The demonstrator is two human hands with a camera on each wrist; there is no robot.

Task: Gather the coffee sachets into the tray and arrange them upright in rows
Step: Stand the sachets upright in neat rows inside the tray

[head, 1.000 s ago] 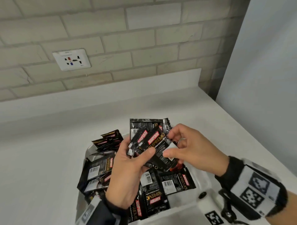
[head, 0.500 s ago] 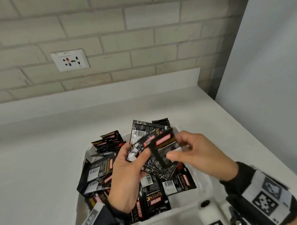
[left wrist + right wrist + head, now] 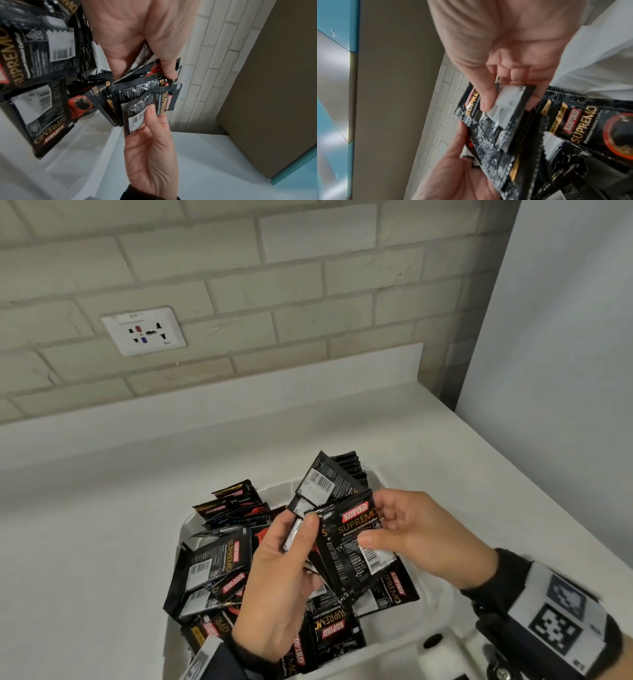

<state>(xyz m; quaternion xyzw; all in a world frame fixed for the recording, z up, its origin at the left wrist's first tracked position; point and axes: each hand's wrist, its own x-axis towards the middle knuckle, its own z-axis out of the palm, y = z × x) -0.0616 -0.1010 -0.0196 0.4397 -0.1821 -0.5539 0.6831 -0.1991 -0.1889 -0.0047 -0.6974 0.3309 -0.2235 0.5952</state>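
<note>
sachets [image 3: 219, 563] in tray [image 3: 424, 607], tray on counter [image 3: 102, 508]

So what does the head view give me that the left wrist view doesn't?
Head only: the whole tray on the counter, sachets piled loose and flat in it, none in rows, plus the wall socket.

Left wrist only: the stack edge-on, so its several sachets fan apart, gripped by the left hand.

Both: the right hand pinching the front sachet against the stack.
</note>
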